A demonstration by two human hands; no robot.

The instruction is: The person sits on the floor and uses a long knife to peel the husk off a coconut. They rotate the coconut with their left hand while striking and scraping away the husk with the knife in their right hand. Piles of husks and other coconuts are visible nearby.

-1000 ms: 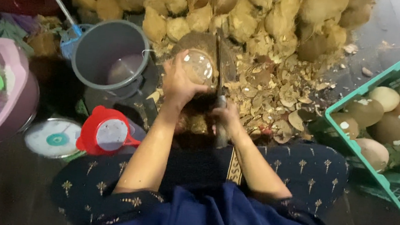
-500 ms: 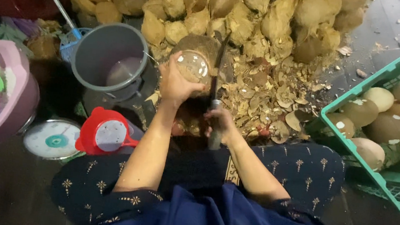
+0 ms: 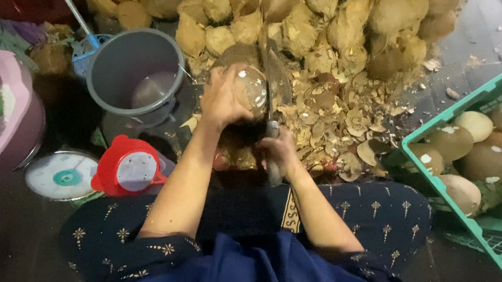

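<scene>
My left hand (image 3: 223, 100) grips a brown peeled coconut (image 3: 250, 89) and holds it in front of me, above a dark chopping block. My right hand (image 3: 278, 153) is closed on the handle of a long cleaver (image 3: 271, 78), whose blade rises beside the coconut on its right. Below both hands lies a heap of shell shavings (image 3: 339, 122). I sit with my legs apart in dark patterned cloth.
A pile of husked coconuts (image 3: 288, 10) fills the far side. A grey bucket (image 3: 137, 70) stands left of my hands, a pink basin (image 3: 5, 117) further left. A red-rimmed scale (image 3: 130, 168) and a round scale dial (image 3: 60, 175) sit near my left knee. A green crate (image 3: 481, 175) with peeled coconuts is at right.
The cleaver blade has swung up from beside my right hand to stand next to the coconut. My left hand keeps its hold on the coconut in much the same place.
</scene>
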